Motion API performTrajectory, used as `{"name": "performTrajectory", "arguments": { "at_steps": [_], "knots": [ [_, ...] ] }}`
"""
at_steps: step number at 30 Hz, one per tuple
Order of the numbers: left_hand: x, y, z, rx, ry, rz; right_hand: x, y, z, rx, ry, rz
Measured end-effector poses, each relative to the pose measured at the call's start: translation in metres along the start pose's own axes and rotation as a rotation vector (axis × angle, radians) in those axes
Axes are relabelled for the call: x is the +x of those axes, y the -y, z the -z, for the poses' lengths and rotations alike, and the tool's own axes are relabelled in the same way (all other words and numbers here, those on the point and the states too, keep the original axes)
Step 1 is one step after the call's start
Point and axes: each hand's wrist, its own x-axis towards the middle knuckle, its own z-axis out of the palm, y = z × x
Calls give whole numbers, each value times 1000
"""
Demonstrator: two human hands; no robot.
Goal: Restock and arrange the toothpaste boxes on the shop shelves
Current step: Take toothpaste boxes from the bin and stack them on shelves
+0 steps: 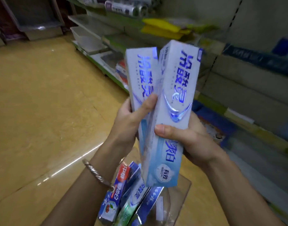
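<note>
Head view: nearest, at the lower edge, a clear plastic bin [185,190] holds several toothpaste boxes on end, among them a red-and-blue box [123,175], a green-and-white box [131,203] and a dark blue box [148,204]. Both forearms rise from the bottom corners and meet above the bin; the left wrist wears a silver bangle [97,174]. The left hand [130,121] has its grip closed round the lower part of the first toothpaste box [140,74], white and blue, with the thumb across its front and the fingers behind. The right hand [193,141] holds the second toothpaste box [174,88], of like print, near its middle, thumb pressed flat across the face and fingers wrapped behind. Both boxes stand nearly upright, spreading apart at the top and overlapping lower down, the second in front. Beyond, blurred shop shelves [238,88] run along the right, with yellow packs [164,28] higher up and a white tray [86,38] lower down. A tan floor [42,95] lies to the left.
</note>
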Motion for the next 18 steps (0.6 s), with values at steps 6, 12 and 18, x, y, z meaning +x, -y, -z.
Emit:
{"name": "performTrajectory", "arguments": {
  "at_steps": [6,12,18],
  "knots": [
    [24,-144,-101,-75,5,-41,7,185,17,-47,-54,-45],
    [49,-314,-216,-93,63,-103,4,390,33,-75,-105,54],
    [62,-466,-329,-124,158,-196,-17,592,54,-248,-117,142]
  ]
}}
